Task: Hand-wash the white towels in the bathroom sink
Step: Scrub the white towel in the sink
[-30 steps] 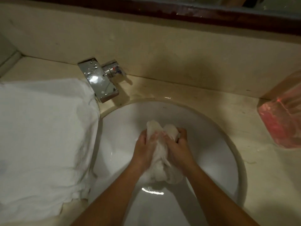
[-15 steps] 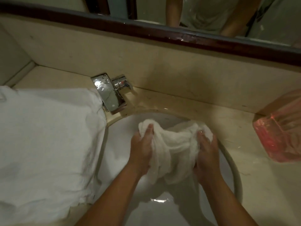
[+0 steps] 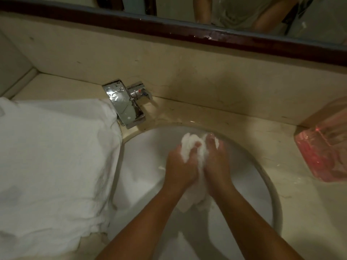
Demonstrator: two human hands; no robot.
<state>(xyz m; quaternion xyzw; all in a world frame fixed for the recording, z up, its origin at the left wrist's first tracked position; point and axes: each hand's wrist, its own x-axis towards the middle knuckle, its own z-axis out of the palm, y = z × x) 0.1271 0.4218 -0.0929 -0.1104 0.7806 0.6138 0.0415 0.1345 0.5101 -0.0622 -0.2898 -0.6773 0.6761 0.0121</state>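
While round towel, L grip, R grip.

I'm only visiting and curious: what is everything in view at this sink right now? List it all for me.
small towel: one, white, bunched between both hands over the sink
towel pile: number unclear, white, on the counter left of the sink
sink: one, white, round bowl set into the counter
faucet: one, chrome, at the sink's back left edge
counter: one, beige, around the sink
container: one, see-through pink, on the counter at far right
mirror: one, dark wooden frame, on the wall above
left hand: one, fingers grip the small towel
right hand: one, fingers grip the small towel
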